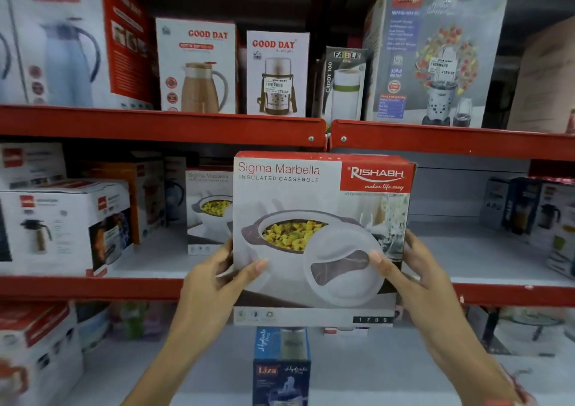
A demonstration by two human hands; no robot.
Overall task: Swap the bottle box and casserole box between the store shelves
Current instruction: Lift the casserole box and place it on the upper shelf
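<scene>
A white and red casserole box (314,219), printed "Sigma Marbella Insulated Casserole", hangs in the air in front of the middle shelf (485,256). My left hand (217,278) grips its lower left edge with the thumb on the front face. My right hand (413,268) grips its lower right edge the same way. A blue bottle box (281,365), marked "Liza Hydrate Pro", stands upright on the bottom shelf (373,371), directly below the casserole box and apart from it.
A second casserole box (208,206) stands behind on the middle shelf, left of the held one. Flask boxes (62,225) fill the left side. Jug, flask and blender boxes (429,57) line the top shelf. Dark boxes (525,209) stand far right.
</scene>
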